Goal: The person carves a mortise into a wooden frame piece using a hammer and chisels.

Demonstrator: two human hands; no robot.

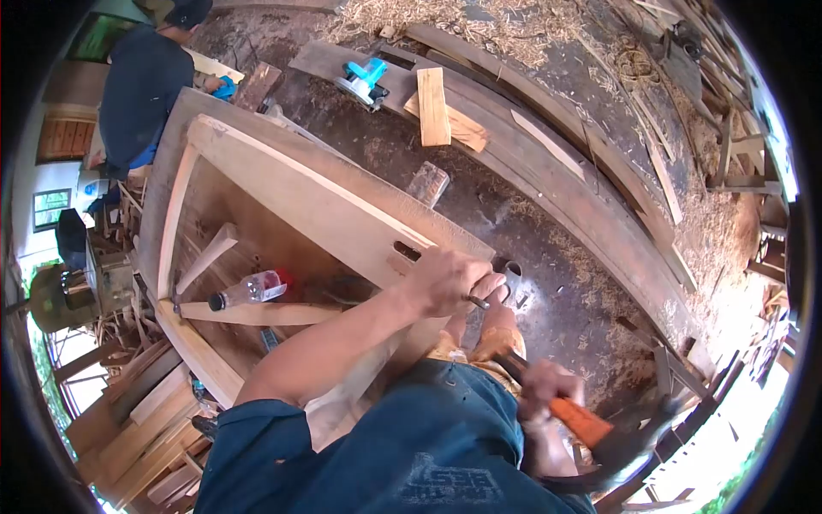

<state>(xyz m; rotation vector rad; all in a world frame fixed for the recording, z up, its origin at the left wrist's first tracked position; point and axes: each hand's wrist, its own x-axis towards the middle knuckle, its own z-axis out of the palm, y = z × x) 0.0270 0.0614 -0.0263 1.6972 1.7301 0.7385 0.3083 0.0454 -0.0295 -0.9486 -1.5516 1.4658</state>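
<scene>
My left hand (449, 281) is closed around a short metal rod (479, 302), whose round end pokes out of the fist; its other end is hidden. The fist rests at the near corner of a pale wooden frame (308, 187), just beside a dark slot (407, 250) cut in it. Lower right, my right hand (550, 394) grips a hammer (582, 421) with an orange and black handle. Its dark head is smeared by motion and sits close to my body, apart from the rod.
A clear plastic bottle (253, 289) lies inside the frame by a crossbar. Beyond it are a teal circular saw (366, 81), a wood block (433, 107) and long planks (548, 184). Another person (144, 94) works at the far left end. Shavings (505, 34) cover the floor.
</scene>
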